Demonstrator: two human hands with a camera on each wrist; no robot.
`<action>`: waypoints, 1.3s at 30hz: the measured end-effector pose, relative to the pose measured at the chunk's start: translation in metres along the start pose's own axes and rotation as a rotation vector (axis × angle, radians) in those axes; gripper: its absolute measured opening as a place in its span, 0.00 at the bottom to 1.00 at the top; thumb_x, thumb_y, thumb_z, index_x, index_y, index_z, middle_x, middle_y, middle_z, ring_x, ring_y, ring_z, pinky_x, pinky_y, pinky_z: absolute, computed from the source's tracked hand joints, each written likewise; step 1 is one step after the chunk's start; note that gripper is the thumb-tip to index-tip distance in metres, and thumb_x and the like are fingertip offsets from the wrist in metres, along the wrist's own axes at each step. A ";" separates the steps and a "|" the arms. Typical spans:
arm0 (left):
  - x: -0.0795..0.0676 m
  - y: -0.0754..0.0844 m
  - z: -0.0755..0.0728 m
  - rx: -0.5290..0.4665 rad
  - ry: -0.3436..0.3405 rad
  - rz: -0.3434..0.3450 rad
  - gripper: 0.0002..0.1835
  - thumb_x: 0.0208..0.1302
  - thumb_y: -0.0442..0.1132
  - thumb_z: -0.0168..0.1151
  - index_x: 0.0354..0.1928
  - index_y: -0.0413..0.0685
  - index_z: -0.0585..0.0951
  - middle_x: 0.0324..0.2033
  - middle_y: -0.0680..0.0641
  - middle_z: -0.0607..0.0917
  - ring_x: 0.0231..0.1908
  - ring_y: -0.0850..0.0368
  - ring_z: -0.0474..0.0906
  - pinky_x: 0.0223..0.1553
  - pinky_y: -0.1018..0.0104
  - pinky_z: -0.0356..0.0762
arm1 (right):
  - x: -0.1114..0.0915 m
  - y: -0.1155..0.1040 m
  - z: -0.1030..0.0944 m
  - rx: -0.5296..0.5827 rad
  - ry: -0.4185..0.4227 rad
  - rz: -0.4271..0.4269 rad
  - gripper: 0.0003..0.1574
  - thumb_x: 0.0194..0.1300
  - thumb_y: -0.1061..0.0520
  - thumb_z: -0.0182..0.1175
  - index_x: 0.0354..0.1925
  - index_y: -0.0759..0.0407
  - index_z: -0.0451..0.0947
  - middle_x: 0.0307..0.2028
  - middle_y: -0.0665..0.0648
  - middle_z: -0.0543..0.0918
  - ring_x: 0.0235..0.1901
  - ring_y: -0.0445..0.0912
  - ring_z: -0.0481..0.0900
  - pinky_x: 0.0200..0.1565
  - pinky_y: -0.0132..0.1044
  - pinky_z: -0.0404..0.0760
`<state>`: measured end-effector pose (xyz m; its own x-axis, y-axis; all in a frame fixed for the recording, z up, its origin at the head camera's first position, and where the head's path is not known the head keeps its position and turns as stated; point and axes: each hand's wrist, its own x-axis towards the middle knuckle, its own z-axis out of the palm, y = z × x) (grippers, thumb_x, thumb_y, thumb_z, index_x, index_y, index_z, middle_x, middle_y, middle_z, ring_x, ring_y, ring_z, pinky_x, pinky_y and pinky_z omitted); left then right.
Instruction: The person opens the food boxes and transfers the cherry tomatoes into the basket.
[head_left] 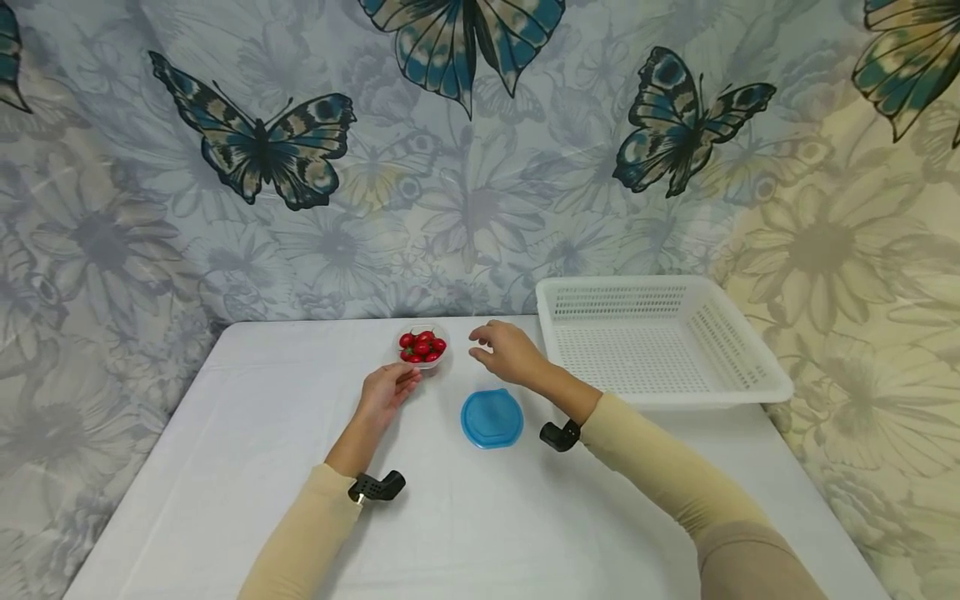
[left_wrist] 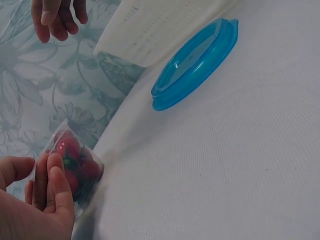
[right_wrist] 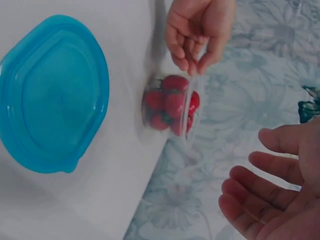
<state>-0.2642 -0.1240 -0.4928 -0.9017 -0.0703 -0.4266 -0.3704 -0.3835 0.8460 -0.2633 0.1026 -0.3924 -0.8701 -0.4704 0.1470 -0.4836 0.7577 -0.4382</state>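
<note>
A clear plastic container [right_wrist: 188, 112] filled with several small red fruits [head_left: 423, 346], like cherry tomatoes with bits of green, stands near the table's back edge. With thumb and fingertips my left hand [head_left: 387, 392] pinches the container's rim, as the right wrist view shows. My right hand [head_left: 510, 354] hovers to the right of the container, its fingers loosely bent and apart, holding nothing. On the table between my forearms lies a round blue lid [head_left: 492, 419] with a small tab; neither hand touches it.
A large white perforated plastic basket [head_left: 660, 400] stands at the back right of the table, close to my right forearm. White cloth covers the table [head_left: 247, 433]. Behind it hangs a backdrop [head_left: 480, 208] printed with butterflies and flowers.
</note>
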 end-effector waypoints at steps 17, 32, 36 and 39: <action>0.003 -0.003 -0.001 -0.027 -0.006 0.015 0.06 0.69 0.35 0.58 0.43 0.40 0.76 0.26 0.53 0.86 0.30 0.65 0.84 0.36 0.77 0.82 | 0.032 -0.004 0.006 -0.037 -0.034 -0.011 0.17 0.66 0.56 0.62 0.51 0.62 0.81 0.45 0.62 0.84 0.45 0.53 0.81 0.47 0.43 0.82; 0.004 -0.001 -0.002 -0.019 0.007 0.013 0.06 0.69 0.36 0.58 0.43 0.40 0.76 0.26 0.53 0.86 0.29 0.65 0.84 0.36 0.76 0.82 | 0.064 0.000 0.032 -0.061 -0.120 -0.019 0.20 0.67 0.57 0.62 0.54 0.63 0.79 0.49 0.63 0.83 0.49 0.53 0.81 0.51 0.43 0.82; 0.005 -0.002 -0.002 -0.018 0.011 0.010 0.06 0.69 0.36 0.58 0.43 0.41 0.76 0.26 0.54 0.86 0.29 0.66 0.84 0.37 0.76 0.82 | 0.070 -0.001 0.041 -0.081 -0.142 -0.039 0.20 0.66 0.57 0.63 0.54 0.63 0.79 0.49 0.62 0.83 0.50 0.52 0.80 0.52 0.43 0.81; 0.005 -0.003 -0.001 -0.015 0.010 0.008 0.06 0.69 0.35 0.58 0.43 0.40 0.76 0.25 0.55 0.86 0.29 0.66 0.84 0.36 0.77 0.82 | 0.074 -0.003 0.046 -0.097 -0.157 -0.049 0.19 0.66 0.58 0.63 0.54 0.62 0.80 0.49 0.61 0.83 0.50 0.52 0.79 0.54 0.43 0.80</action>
<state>-0.2673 -0.1242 -0.4977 -0.9023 -0.0825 -0.4232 -0.3598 -0.3966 0.8445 -0.3219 0.0449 -0.4215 -0.8237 -0.5666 0.0227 -0.5383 0.7687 -0.3454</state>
